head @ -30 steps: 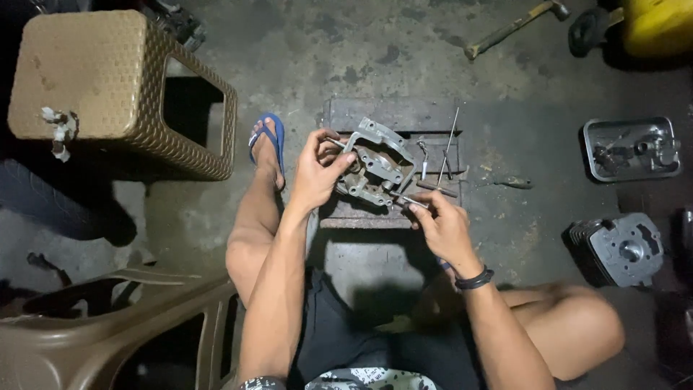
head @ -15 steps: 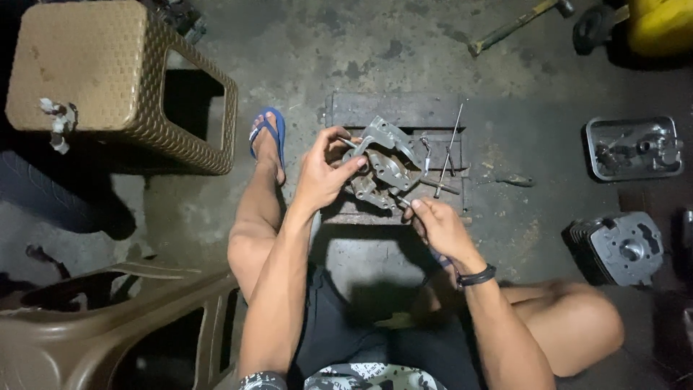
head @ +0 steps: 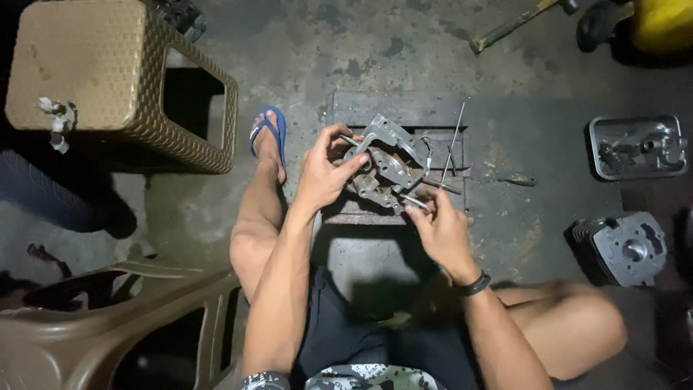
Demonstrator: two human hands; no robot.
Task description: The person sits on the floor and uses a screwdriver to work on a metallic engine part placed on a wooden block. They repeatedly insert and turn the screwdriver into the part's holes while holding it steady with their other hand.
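Observation:
A grey metal engine part (head: 386, 162) rests on a dark wooden block (head: 404, 112) on the concrete floor between my knees. My left hand (head: 325, 170) grips the part's left side and steadies it. Pinched in the fingertips of my right hand (head: 437, 227) is a thin metal rod or tool (head: 415, 201), its tip against the part's lower right edge. Two long thin rods (head: 455, 141) lie on the block just right of the part.
A brown woven plastic stool (head: 108, 79) stands at the upper left and a brown plastic chair (head: 108, 325) at the lower left. On the right sit a cylinder head (head: 628, 249) and a metal tray of parts (head: 635, 148). A hammer handle (head: 509, 25) lies at the top.
The view has shifted slightly. Both hands stay on the engine part, with only small finger movements around it.

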